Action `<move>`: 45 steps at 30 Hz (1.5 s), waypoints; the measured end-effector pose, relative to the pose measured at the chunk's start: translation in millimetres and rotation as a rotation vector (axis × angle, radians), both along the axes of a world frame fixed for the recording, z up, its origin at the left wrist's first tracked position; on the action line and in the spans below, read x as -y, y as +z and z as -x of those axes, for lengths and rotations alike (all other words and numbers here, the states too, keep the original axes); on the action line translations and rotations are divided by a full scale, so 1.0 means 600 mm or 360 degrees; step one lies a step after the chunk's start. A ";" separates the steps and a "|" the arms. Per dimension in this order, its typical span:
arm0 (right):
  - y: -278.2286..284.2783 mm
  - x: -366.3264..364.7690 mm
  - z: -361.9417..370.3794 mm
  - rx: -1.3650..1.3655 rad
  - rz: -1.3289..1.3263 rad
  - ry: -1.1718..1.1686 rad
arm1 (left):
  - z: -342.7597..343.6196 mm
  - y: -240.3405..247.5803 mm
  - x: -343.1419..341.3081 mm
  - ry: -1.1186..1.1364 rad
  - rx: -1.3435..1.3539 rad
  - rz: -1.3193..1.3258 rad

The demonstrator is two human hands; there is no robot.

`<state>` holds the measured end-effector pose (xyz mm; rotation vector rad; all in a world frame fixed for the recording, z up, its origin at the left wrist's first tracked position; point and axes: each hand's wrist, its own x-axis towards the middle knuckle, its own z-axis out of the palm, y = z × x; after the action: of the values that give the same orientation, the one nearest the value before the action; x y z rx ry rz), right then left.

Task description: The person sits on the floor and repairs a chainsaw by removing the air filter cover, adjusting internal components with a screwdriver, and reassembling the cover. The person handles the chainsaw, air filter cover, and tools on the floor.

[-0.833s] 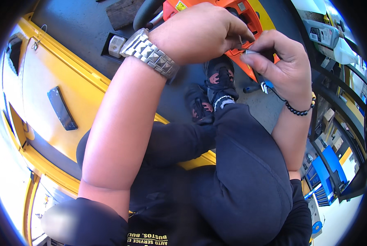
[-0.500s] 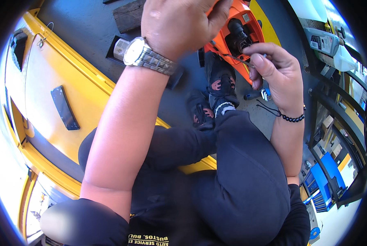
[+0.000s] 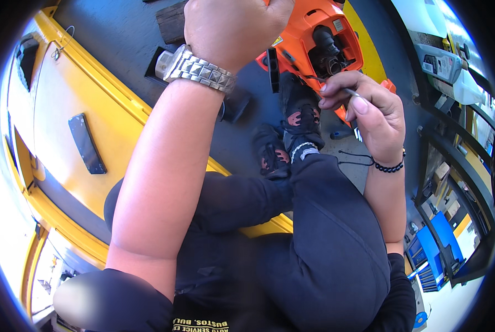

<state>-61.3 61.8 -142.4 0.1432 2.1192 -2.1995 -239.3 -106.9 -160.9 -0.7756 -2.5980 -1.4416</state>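
Note:
An orange-housed machine [image 3: 300, 47] stands at the top centre, its open recess showing a black ribbed rubber part [image 3: 326, 41] and dark parts below it. My left hand [image 3: 233, 27], with a metal-band watch above it, is at the machine's left side. Its fingers look curled, but the top edge cuts them off and hides what they grip. My right hand [image 3: 369, 108] is closed in a pinch on a thin metal rod [image 3: 351, 92], just below the recess. The rod's far end is hard to make out against the machine.
A black phone [image 3: 87, 144] lies on the yellow panel at the left. Dark wooden blocks [image 3: 172, 22] are on the floor by my left hand. A black metal rack [image 3: 452, 149] holds bottles [image 3: 438, 63] on the right. My shoes [image 3: 300, 116] are below the machine.
My right hand has moved slightly down, away from the recess, with the rod in it. My left hand has shifted up and left, its wrist turned. More of the machine shows.

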 end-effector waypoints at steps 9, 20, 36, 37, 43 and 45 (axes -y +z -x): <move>-0.026 -0.009 0.000 0.0025 0.0349 0.0008 | 0.008 -0.001 0.010 -0.0037 -0.0076 0.0072; 0.024 0.029 0.026 0.0492 0.0276 -0.0276 | 0.007 -0.003 0.012 -0.0043 -0.0111 0.0088; 0.004 -0.010 0.038 0.0233 -0.0127 -0.0012 | 0.013 -0.015 0.011 -0.0097 -0.0066 0.0060; 0.012 0.001 0.037 0.0343 -0.0161 -0.0104 | 0.013 -0.014 0.011 -0.0093 -0.0074 0.0063; 0.028 0.019 0.032 0.0498 0.0268 -0.0149 | 0.013 -0.009 0.014 -0.0092 -0.0043 0.0089; 0.008 0.022 0.018 0.0426 0.0570 -0.0102 | 0.015 -0.013 0.015 -0.0100 -0.0073 0.0076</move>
<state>-72.3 48.7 -137.7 0.4548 1.5804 -2.3942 -248.1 -115.8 -168.5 -0.8930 -2.6051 -1.3649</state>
